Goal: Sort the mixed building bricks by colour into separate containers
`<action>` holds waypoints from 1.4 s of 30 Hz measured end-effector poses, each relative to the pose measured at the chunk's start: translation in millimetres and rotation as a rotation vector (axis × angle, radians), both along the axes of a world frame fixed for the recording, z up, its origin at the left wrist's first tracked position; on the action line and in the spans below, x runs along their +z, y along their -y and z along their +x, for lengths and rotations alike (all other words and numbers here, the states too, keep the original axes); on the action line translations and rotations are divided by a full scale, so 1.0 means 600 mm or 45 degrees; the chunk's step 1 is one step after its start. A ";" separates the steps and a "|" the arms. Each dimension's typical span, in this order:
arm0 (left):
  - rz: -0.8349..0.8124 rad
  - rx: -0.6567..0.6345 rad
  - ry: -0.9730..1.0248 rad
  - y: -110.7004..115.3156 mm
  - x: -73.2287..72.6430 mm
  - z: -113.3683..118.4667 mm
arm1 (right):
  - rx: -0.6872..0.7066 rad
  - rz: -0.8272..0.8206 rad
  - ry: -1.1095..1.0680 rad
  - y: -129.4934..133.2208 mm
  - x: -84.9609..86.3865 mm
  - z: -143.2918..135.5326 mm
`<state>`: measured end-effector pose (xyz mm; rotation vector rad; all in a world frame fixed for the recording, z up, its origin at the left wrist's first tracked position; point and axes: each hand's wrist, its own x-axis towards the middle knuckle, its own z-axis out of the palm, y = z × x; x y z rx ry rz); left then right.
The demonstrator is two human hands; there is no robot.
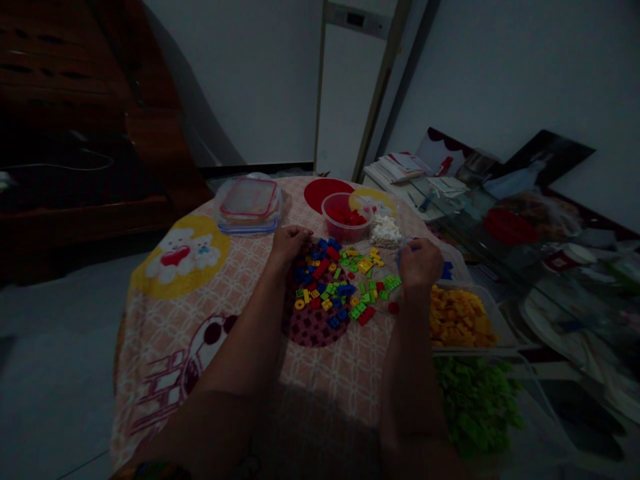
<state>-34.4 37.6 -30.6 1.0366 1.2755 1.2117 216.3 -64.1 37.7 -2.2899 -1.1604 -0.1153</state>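
Note:
A loose heap of small toy building bricks (345, 289), in blue, red, green and yellow, lies on the cloth between my hands. My left hand (291, 244) is at the heap's far left edge beside blue bricks, its fingers curled together; what they hold, if anything, is hidden. My right hand (421, 263) is closed to the right of the heap, above a clear container with blue pieces (447, 270) partly hidden behind it. I cannot make out anything in its fingers. White bricks (386, 231) form a pile beyond, beside a round clear tub (347, 230) of red bricks.
Yellow bricks fill a clear box (500, 320) at right, with a box of green pieces (480, 407) nearer. Stacked lidded containers (250, 205) and a red round lid (323, 193) stand at the back of the cloth-covered table (320, 387). A cluttered glass shelf (480, 227) adjoins the right.

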 end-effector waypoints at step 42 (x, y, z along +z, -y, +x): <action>0.003 0.019 0.009 -0.003 -0.002 -0.005 | 1.176 -0.695 0.094 -0.017 -0.046 -0.184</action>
